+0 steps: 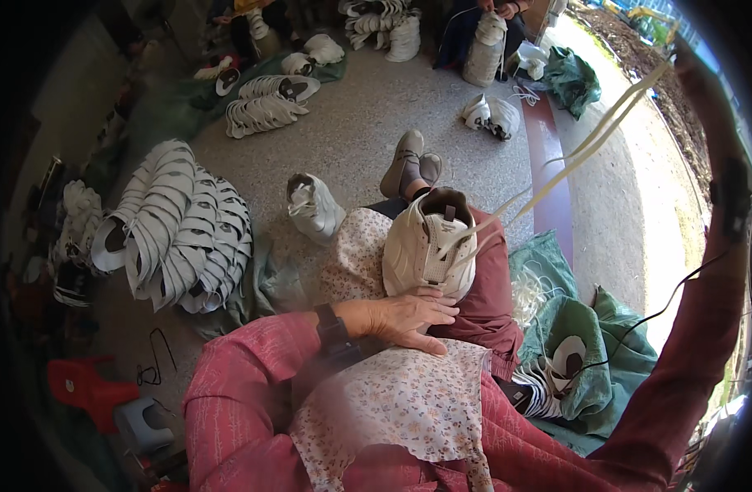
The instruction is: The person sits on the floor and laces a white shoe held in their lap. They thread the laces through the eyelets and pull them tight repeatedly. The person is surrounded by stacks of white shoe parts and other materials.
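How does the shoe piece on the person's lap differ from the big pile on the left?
The shoe piece is single, while the big pile holds many nested in rows. The left hand rests on the shoe piece, and pale laces run from it to the raised right hand; no hand touches the big pile. Both look whitish.

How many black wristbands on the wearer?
2: left black wristband beside the left hand on the cream rounded shoe upper; right black wristband, shadowed, below the raised right hand.
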Action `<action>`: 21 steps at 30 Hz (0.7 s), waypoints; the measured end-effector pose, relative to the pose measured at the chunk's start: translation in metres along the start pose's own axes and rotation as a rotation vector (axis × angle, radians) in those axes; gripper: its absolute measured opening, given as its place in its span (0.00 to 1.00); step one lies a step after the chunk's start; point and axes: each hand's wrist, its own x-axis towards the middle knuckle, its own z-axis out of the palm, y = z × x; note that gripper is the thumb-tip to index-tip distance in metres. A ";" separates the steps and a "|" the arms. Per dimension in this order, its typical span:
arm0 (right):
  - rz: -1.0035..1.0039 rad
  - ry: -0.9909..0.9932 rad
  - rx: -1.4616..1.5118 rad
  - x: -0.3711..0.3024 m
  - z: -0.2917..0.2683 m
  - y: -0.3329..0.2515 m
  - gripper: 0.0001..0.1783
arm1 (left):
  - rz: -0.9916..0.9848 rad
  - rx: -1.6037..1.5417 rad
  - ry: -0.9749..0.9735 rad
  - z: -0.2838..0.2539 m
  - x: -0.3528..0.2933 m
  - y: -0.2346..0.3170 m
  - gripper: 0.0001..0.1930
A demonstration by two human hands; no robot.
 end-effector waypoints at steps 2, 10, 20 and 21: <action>0.325 -0.166 0.861 -0.035 0.051 -0.014 0.16 | 0.002 -0.150 -0.007 -0.014 0.001 0.009 0.30; 0.870 -0.369 1.191 -0.175 0.238 -0.218 0.19 | -0.165 0.253 0.807 -0.093 0.018 -0.005 0.21; 0.882 -0.186 0.956 -0.221 0.335 -0.309 0.14 | -0.313 0.021 0.721 -0.051 0.010 -0.064 0.30; 0.926 -0.160 0.984 -0.224 0.341 -0.309 0.15 | -0.308 -0.076 0.689 -0.053 0.012 -0.066 0.31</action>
